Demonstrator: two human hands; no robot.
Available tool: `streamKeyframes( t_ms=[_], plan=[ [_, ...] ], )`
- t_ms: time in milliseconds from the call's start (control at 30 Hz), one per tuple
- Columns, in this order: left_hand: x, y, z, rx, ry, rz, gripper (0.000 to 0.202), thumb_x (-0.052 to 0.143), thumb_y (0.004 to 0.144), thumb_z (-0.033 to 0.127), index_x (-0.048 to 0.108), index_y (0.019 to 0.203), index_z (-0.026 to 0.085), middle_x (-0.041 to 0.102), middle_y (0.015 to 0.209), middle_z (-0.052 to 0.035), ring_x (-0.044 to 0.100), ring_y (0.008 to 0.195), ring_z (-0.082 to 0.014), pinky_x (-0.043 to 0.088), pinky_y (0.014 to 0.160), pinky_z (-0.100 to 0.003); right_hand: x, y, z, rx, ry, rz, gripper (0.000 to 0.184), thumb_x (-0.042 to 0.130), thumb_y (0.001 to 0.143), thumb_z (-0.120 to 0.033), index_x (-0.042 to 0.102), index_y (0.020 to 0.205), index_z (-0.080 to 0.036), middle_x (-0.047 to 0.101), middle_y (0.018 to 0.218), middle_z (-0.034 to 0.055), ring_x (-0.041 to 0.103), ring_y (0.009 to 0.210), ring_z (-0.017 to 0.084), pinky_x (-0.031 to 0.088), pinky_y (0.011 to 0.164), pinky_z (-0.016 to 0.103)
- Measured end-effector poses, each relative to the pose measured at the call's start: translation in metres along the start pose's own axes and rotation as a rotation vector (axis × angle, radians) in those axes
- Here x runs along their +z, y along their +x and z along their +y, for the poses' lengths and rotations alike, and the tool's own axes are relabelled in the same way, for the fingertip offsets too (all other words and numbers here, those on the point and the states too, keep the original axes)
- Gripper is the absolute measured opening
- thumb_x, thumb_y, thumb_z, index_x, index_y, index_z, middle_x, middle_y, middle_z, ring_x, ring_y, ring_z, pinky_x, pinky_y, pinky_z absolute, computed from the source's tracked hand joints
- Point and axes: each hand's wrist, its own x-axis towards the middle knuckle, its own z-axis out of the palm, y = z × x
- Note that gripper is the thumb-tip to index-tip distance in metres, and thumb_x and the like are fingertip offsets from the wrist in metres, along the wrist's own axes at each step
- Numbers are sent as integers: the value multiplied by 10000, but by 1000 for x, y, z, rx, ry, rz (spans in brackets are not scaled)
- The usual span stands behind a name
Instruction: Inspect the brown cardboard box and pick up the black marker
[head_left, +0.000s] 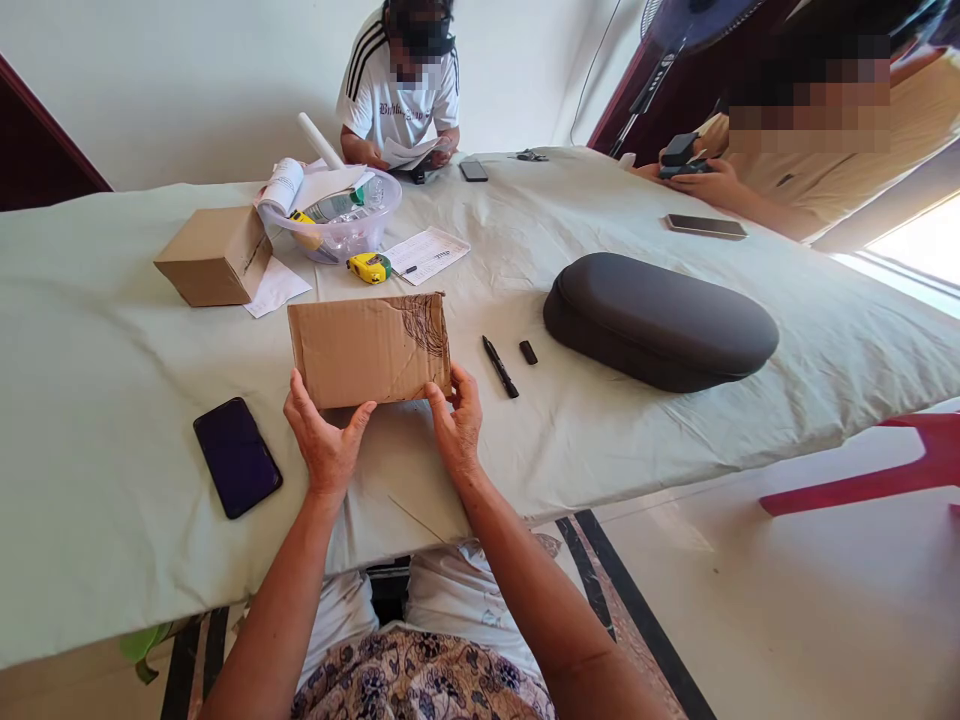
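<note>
Between my two hands is a small brown cardboard box (352, 350), its broad face toward me, with black scribbled lines at the upper right. My left hand (326, 435) grips the lower left corner, fingers along the side and thumb at the bottom edge. At the lower right corner my right hand (456, 415) is closed on the box, thumb on its front face. Right of the box lie a black marker (499, 367) and its separate cap (528, 352). A dark smartphone (238, 457) rests left of my left hand.
Behind the box are another cardboard box (214, 255), a filled plastic basket (390, 205), a yellow tape measure (369, 267) and a paper (431, 252). A large dark case (660, 320) lies to the right. Two people (405, 90) sit around the cloth-covered table (90, 400); a red stool (862, 480) stands right.
</note>
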Motion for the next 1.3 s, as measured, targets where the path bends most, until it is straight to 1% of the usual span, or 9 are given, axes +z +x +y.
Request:
streamKeyframes(
  t_ms=[200, 333, 433, 533, 633, 733, 833, 1000, 1300],
  plan=[
    [-5, 3, -5, -54, -54, -95, 789, 580, 876, 643, 406, 1520, 221, 388, 1536, -209, 389, 1465, -343, 361, 1202, -534, -8, -4, -14, -310, -70, -4, 289, 577, 923, -336, 589, 1201, -257, 648, 1187, 104, 618, 1098, 233, 551, 781, 369],
    [0, 2, -4, -133, -331, -179, 893, 626, 851, 644, 256, 1578, 282, 271, 1634, -171, 365, 1499, -312, 453, 1153, -475, -6, -10, -14, -401, -147, -8, 341, 611, 895, -320, 552, 1223, -250, 613, 1194, 117, 607, 1114, 253, 561, 835, 422],
    [5, 0, 0, -231, -635, -243, 964, 693, 821, 620, 184, 1584, 325, 221, 1672, -148, 410, 1479, -293, 515, 1097, -404, 2, -17, -13, -458, -155, -67, 551, 643, 874, -316, 442, 1379, -225, 625, 1132, 111, 623, 1040, 242, 565, 839, 428],
    [9, -3, 4, -332, -785, -330, 1021, 749, 773, 620, 191, 1577, 328, 320, 1635, -158, 478, 1430, -295, 537, 1069, -397, 11, -23, -13, -490, -158, -198, 721, 637, 892, -308, 292, 1518, -212, 649, 968, 55, 640, 866, 197, 569, 808, 392],
    [10, -5, 6, -386, -808, -368, 984, 756, 778, 603, 235, 1561, 311, 399, 1589, -163, 523, 1392, -289, 517, 1095, -418, 12, -21, -12, -475, -158, -179, 697, 632, 914, -333, 307, 1522, -229, 636, 921, 42, 628, 810, 186, 574, 762, 367],
    [9, -5, 6, -402, -805, -348, 915, 746, 796, 588, 285, 1538, 315, 404, 1591, -151, 520, 1397, -282, 494, 1121, -429, 6, -12, -10, -460, -210, -30, 678, 645, 914, -394, 343, 1504, -253, 628, 1111, 110, 636, 996, 236, 589, 833, 426],
    [8, -4, 6, -422, -813, -343, 917, 750, 786, 594, 297, 1532, 314, 421, 1579, -154, 521, 1395, -292, 493, 1123, -453, 2, -3, -11, -516, -299, 37, 812, 662, 896, -504, 261, 1556, -253, 537, 1358, 182, 545, 1278, 309, 551, 990, 526],
    [5, -3, 9, -444, -785, -331, 830, 733, 813, 572, 361, 1508, 312, 433, 1574, -136, 477, 1434, -290, 488, 1130, -438, 5, -2, -27, -682, -374, -99, 897, 655, 892, -555, 185, 1595, -256, 422, 1525, 178, 319, 1510, 330, 397, 1175, 578],
    [10, -3, 1, -533, -900, -326, 848, 777, 770, 570, 398, 1483, 310, 533, 1429, -152, 585, 1297, -315, 636, 862, -388, -6, 40, -62, -576, -546, -340, 892, 538, 878, -729, 267, 1581, -250, 320, 1621, 150, 240, 1548, 353, 300, 1216, 589]
  ],
)
